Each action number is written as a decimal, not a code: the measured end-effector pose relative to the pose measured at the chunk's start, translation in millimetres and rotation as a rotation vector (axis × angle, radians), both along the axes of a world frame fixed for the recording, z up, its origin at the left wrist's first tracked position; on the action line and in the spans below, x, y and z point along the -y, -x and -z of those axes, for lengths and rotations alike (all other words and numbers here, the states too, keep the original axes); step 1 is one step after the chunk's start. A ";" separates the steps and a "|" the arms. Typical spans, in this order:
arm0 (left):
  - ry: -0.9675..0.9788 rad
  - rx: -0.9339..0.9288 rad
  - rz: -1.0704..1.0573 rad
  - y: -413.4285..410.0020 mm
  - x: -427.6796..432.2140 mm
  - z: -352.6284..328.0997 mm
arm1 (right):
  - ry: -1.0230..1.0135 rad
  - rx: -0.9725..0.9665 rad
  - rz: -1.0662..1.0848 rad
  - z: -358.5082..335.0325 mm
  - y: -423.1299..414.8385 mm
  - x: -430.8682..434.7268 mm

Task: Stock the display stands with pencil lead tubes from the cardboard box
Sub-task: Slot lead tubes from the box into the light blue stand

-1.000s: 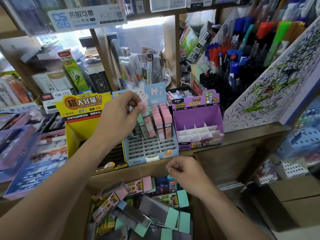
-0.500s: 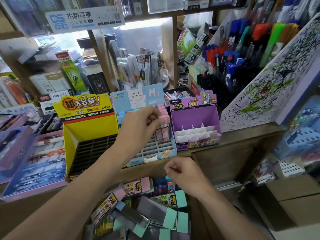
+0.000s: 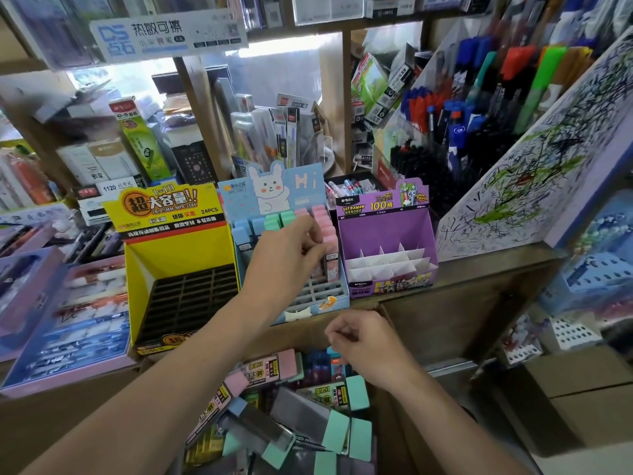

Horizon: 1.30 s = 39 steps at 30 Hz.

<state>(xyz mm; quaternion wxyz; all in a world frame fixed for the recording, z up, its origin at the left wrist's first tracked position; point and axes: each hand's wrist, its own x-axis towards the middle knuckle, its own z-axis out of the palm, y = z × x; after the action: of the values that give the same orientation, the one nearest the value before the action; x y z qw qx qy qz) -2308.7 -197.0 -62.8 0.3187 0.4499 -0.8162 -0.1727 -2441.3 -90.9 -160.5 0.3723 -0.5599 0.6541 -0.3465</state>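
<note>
A person's left hand [image 3: 291, 258] was at the blue display stand [image 3: 310, 298] in the centre of the frame. Its fingers were closed on a pink-capped lead tube [image 3: 331, 264] standing upright among the rows at the stand's right side. The right hand [image 3: 363, 344] hovered at lower centre over the cardboard box [image 3: 390, 416], fingers curled together; whether they held anything could not be told. Loose lead tubes [image 3: 301, 416] lay heaped in the box. A yellow stand [image 3: 178, 248] and a purple stand [image 3: 383, 234] flanked the blue one.
</note>
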 end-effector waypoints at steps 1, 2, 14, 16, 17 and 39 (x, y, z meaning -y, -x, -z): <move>-0.006 0.008 0.002 -0.6 -0.6 0.5 | 0.001 -0.001 0.002 0.4 0.1 0.1; -0.018 0.011 0.003 -1.6 -1.2 0.4 | 0.000 -0.001 0.003 0.8 -0.1 0.2; 0.018 -0.033 -0.064 -81.3 -42.9 10.3 | -0.007 -0.068 -0.036 5.9 -5.7 3.7; -0.014 -0.014 -0.102 -103.7 -56.1 22.4 | -0.016 -0.092 -0.059 4.6 -9.1 3.3; -0.043 0.005 -0.118 -114.0 -62.2 29.1 | -0.022 -0.100 -0.076 3.4 -11.4 2.4; -0.838 0.580 0.106 -181.3 -153.3 101.5 | -0.338 -0.659 -0.703 -9.0 -93.3 -75.3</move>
<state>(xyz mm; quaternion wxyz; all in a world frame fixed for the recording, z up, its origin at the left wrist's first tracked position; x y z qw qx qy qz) -2127.4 -43.7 -164.3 -0.1376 0.5263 -0.7536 -0.3692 -2348.0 -15.6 -151.6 0.3259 -0.7575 0.5558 0.1054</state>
